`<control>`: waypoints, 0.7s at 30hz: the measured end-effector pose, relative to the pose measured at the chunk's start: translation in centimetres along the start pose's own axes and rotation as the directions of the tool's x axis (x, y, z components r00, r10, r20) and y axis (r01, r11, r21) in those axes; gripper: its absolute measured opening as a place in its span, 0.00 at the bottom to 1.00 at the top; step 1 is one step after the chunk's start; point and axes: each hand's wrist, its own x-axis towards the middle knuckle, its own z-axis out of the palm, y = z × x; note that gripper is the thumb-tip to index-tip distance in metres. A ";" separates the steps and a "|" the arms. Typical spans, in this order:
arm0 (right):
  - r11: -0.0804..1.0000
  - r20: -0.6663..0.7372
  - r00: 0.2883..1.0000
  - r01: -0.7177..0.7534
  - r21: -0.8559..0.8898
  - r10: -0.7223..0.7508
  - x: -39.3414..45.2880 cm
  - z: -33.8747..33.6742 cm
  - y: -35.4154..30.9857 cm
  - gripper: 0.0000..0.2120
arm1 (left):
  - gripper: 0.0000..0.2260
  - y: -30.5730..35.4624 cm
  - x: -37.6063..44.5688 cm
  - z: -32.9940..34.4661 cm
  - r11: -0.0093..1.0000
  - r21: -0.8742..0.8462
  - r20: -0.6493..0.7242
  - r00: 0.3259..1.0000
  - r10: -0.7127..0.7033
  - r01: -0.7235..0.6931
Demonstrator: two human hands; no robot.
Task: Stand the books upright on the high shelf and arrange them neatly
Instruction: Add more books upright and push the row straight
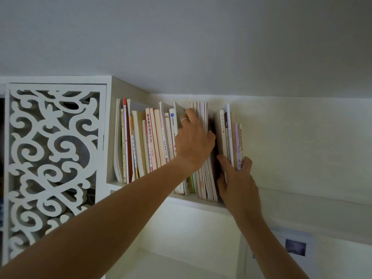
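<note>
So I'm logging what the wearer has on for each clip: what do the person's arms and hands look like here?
Both forearms are bare, with no sleeves, gloves or watch in view. The left hand wears one plain silver-coloured ring on a finger. The right hand shows no ring or other jewellery from this angle.

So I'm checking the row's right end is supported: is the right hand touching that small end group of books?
Touching. In the head view the right hand grips the end group of books, thumb on its left face, fingers round its right.
</note>
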 end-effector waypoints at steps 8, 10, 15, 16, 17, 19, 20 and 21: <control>1.000 0.044 0.999 -0.023 0.010 0.023 -0.1 -0.5 0.0 0.29 | 0.21 0.5 -2.0 -1.5 0.985 -0.151 -0.149 0.987 0.057 -0.080; 0.999 0.072 0.997 -0.042 0.019 0.041 0.0 -0.7 -0.1 0.27 | 0.21 0.9 -2.6 -2.7 0.958 -0.261 -0.171 0.983 0.074 -0.117; 0.995 0.106 0.993 -0.057 0.081 0.048 0.3 -1.2 -0.3 0.24 | 0.37 1.4 3.0 -7.6 0.826 -0.444 0.254 0.933 -0.256 0.348; 0.997 0.096 0.995 -0.028 0.072 0.021 0.1 -1.0 -0.3 0.24 | 0.41 1.0 4.6 -8.5 0.808 -0.408 0.352 0.890 -0.291 0.426; 0.998 0.088 0.996 0.000 0.066 -0.006 0.0 -1.0 -0.3 0.25 | 0.43 0.6 5.9 -9.2 0.792 -0.373 0.432 0.846 -0.312 0.483; 0.998 0.092 0.996 0.018 0.057 -0.023 -0.1 -0.9 -0.1 0.25 | 0.40 0.4 7.5 -10.3 0.798 -0.284 0.524 0.783 -0.335 0.532; 0.998 0.098 0.995 0.009 0.059 -0.015 0.0 -1.0 -0.1 0.25 | 0.37 0.6 7.8 -10.6 0.817 -0.233 0.555 0.762 -0.334 0.528; 0.998 0.099 0.995 0.001 0.059 -0.007 0.1 -1.0 0.0 0.24 | 0.33 1.0 7.8 -10.8 0.846 -0.176 0.587 0.744 -0.321 0.504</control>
